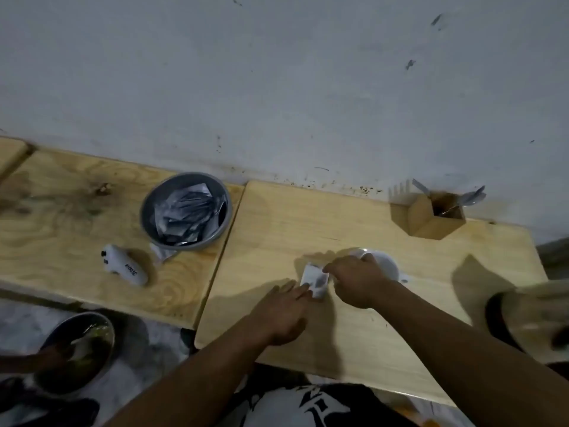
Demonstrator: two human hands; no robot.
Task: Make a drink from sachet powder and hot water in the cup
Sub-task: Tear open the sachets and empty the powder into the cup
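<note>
Sachet: a small white sachet [314, 280] with a dark patch, at centre frame on the pale wooden worktop [308, 229], just left of the cup.
Left hand: the left hand [281, 315] lies low over the worktop, fingers [300, 291] extended and close together, tips touching the sachet's lower left corner.
Right hand: the right hand [358, 280] is curled, fingers pinching the sachet's upper right edge; it partly covers the cup.
Cup: a white cup [383, 265] stands right of centre on the worktop; contents not visible.
Bowl: a grey bowl [147, 217] at centre left holds many silvery sachets; one loose sachet [161, 252] lies against its near side.
White device: a small white handheld device [124, 266] lies left of the bowl's near side.
Holder: a wooden box holder [428, 217] at upper right, by the wall, contains utensils.
Right edge: a blurred object, not identifiable.
</note>
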